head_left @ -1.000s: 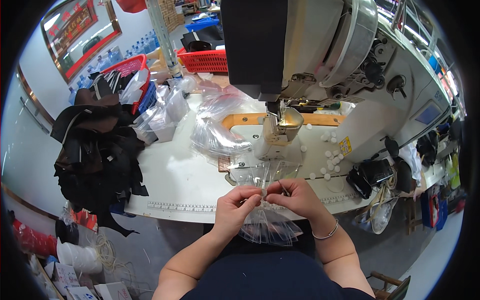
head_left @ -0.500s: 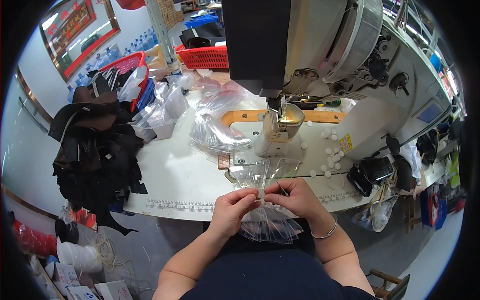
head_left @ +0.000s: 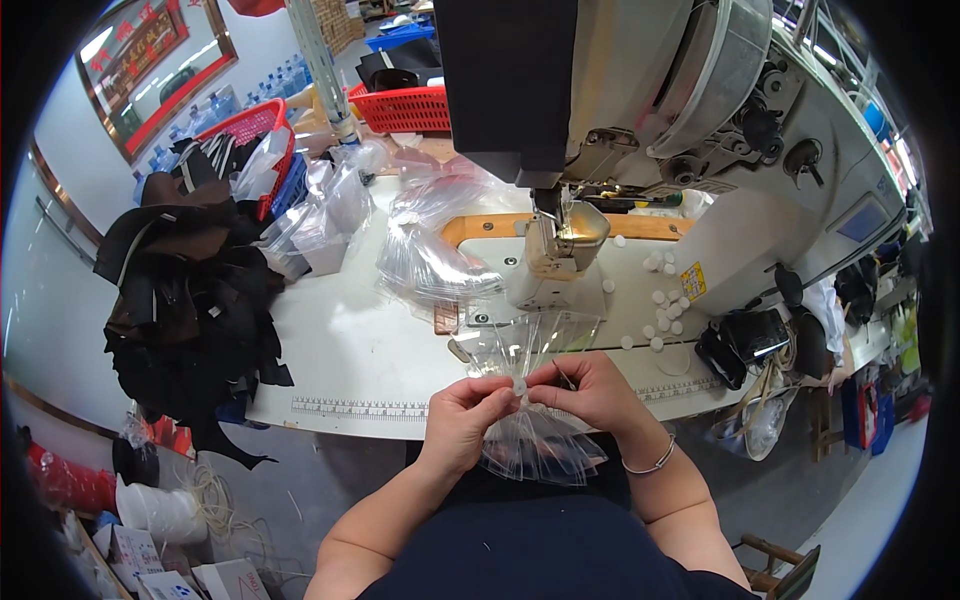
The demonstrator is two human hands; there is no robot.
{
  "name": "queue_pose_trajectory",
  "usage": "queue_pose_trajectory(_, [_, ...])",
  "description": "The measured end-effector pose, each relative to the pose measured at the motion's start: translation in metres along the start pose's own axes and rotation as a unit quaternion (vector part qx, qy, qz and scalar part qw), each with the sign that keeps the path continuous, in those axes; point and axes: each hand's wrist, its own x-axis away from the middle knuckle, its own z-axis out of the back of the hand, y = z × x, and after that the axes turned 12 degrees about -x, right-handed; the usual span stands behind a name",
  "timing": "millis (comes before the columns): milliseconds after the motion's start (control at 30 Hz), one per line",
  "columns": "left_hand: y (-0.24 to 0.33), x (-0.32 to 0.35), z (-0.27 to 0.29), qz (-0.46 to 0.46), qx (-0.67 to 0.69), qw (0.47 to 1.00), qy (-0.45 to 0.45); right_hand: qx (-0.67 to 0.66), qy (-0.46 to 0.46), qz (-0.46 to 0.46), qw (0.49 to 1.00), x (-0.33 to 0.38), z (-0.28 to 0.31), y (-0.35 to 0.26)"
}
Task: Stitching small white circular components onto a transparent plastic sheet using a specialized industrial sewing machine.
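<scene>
My left hand (head_left: 462,418) and my right hand (head_left: 590,392) meet at the table's front edge, both pinching a bundle of clear plastic bags (head_left: 533,440) at its middle, where a small white piece (head_left: 519,386) sits between my fingertips. The bags fan out above and below the pinch. Just beyond my hands stands a large industrial sewing machine (head_left: 640,110) with its needle post (head_left: 556,255) on the white table (head_left: 350,350).
Several small white round pieces (head_left: 662,310) lie scattered right of the post. A heap of clear bags (head_left: 430,255) lies behind. Black fabric scraps (head_left: 185,310) pile at the table's left end. Red baskets (head_left: 405,105) stand at the back.
My hands stay at the same spot; the fingers have shifted slightly on the bag bundle, drawing it tighter at the pinch.
</scene>
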Motion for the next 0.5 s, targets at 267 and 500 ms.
queue_pose_trajectory(267, [-0.0013,-0.0004,-0.0018,-0.004,-0.002,1.000,0.016,-0.017,0.000,-0.009,1.000,0.0003,-0.0008,0.0010])
queue_pose_trajectory(500, [-0.0032,-0.0019,-0.0011,-0.022,-0.023,0.999,0.014,-0.021,-0.003,-0.013,1.000,-0.0013,-0.0008,0.0006])
